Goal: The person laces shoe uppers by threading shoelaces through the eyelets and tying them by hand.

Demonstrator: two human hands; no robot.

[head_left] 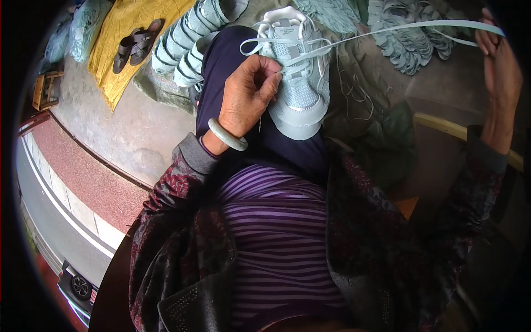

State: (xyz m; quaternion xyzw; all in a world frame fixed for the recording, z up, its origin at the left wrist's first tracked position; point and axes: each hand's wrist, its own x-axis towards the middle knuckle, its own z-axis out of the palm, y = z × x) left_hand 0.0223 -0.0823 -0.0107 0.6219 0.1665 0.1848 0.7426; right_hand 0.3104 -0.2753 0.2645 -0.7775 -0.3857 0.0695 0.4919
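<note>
A grey concrete floor [105,127] spreads around the person, with a road [72,221] and part of a car [77,288] off to the lower left. The person wears a dark patterned jacket [185,249], a purple striped shirt [276,238] and dark trousers [218,72]. Beyond the knees, a yellow cloth [130,30] lies on the floor, near long rolls of overlapping pale blue pieces [182,36]; more bundled pale blue pieces [401,39] sit at the upper right. A pale blue shoe [301,99] rests on the trousers, sole down, its toe toward the person and its tongue at the far end. The left hand [250,88] is at the shoe's side, thumb and forefinger closed in a pinch on the lacing. The right hand [502,72] is raised well out to the side, its fingers gripping the stretched end of the lace [398,27], though the dark picture edge hides part of the grip. A pair of dark sandals [138,44] lies on the yellow cloth. A pale bangle [227,136] circles the left wrist. Smallest is the lace itself, flat and pale, threaded across the tongue, with a loose loop beside the shoe.
</note>
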